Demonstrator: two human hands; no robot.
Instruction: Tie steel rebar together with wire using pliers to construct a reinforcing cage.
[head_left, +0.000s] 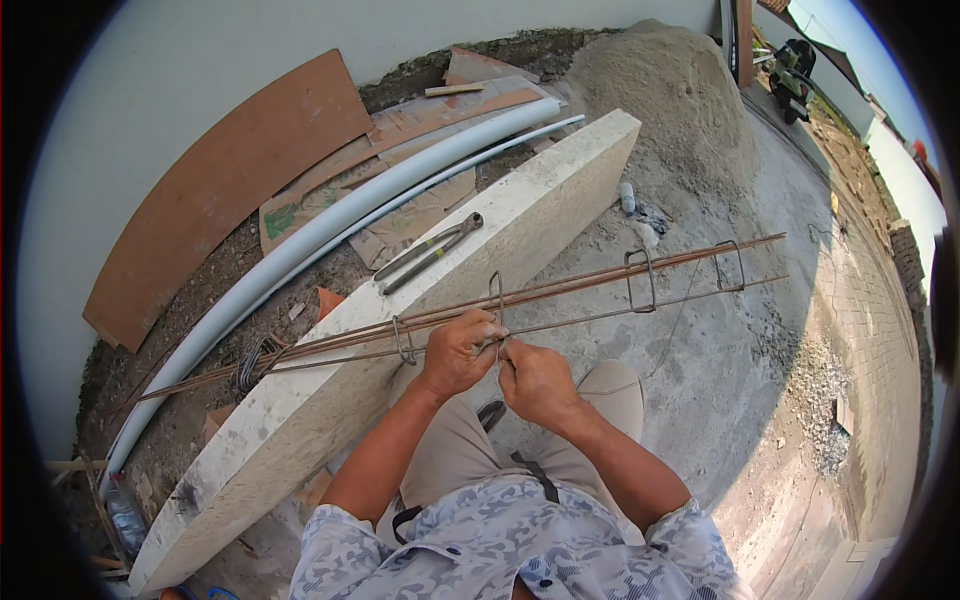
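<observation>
Long thin steel bars (570, 291) lie across a pale block wall, with square wire stirrups (640, 281) around them at intervals. My left hand (460, 352) is closed at the lower corner of a middle stirrup (497, 288), where it crosses the nearest bar. Beside it my right hand (541, 382) is closed in a pinch at the same crossing, its fingertips almost touching the left ones. Any tie wire between the fingers is too small to make out. A pair of end-cutting pincers (430, 252) rests on the wall top, and a bundle of thin wire (250, 368) hangs around the bars' left end.
The pale block wall (250, 440) runs diagonally in front of my legs. Behind it lie a white pipe (330, 232), a thinner pipe and a brown board (240, 190). A sand heap (680, 95) rises at the back; gravel (825, 400) lies at right. A motorbike (793, 80) stands far off.
</observation>
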